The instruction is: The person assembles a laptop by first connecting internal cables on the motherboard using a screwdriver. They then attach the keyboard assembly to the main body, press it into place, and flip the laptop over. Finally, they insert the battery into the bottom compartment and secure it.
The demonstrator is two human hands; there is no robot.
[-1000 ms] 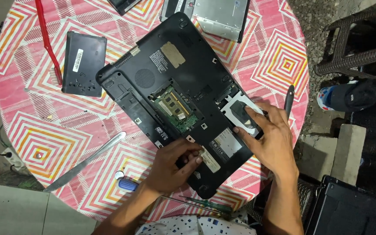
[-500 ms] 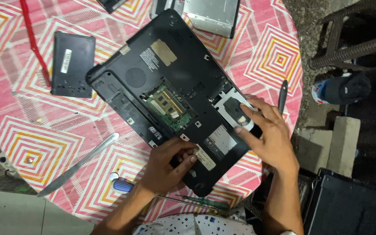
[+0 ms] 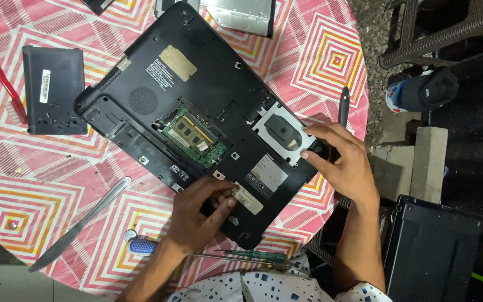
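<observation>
An upturned black laptop [image 3: 208, 106] is laid slantwise on the round worktop [image 3: 23, 184], which is covered with a cloth of pink and orange squares. The left hand [image 3: 197, 215] is placed on the near edge of the laptop, and its fingertips are pinched on a small pale sticker [image 3: 246, 198] on the base. The right hand [image 3: 345, 162] is laid loosely on the right corner of the laptop, with the fingers spread beside the open drive bay [image 3: 279, 131]; nothing is grasped by it. Beyond the left hand, green memory modules [image 3: 192, 136] are seen in an uncovered compartment. Left of the left hand, a table knife [image 3: 82, 221] is lying on the cloth, and a screwdriver with a blue handle [image 3: 143, 246] is just beside the left wrist. Far left of both hands, a removed black cover [image 3: 54, 89] with small screws on it is seen. A dark pen-like tool [image 3: 344, 105] is lying just beyond the right hand.
</observation>
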